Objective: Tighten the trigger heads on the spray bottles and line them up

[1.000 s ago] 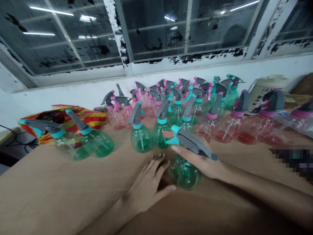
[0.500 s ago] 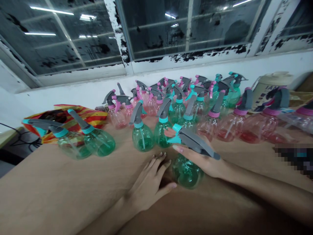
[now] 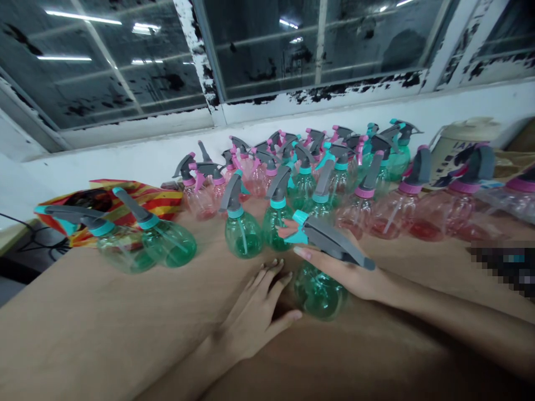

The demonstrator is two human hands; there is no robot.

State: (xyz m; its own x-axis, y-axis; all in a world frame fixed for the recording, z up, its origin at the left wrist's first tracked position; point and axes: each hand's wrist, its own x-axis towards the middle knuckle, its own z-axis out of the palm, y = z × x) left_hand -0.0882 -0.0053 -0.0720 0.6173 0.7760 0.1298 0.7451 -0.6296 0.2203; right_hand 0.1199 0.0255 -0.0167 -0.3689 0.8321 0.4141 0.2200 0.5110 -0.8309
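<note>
My right hand [image 3: 349, 272] is wrapped round the neck of a green spray bottle [image 3: 321, 292] with a grey and turquoise trigger head. The bottle stands on the table just right of my other hand, its nozzle facing left. My left hand [image 3: 261, 312] rests palm down on the table, fingers apart, holding nothing. Beyond the hands stand two green spray bottles [image 3: 243, 234] with turquoise collars. Some fingers of my right hand are hidden behind the trigger head.
Pink spray bottles [image 3: 388, 217] line the right side, with several more pink and green ones behind. Two green bottles [image 3: 169, 245] lean at left, before a red-yellow striped bag [image 3: 163, 200]. A beige jug [image 3: 463, 139] stands by the wall at back right.
Almost nothing differs. The view has shifted very slightly; both hands and the held spray bottle keep their places.
</note>
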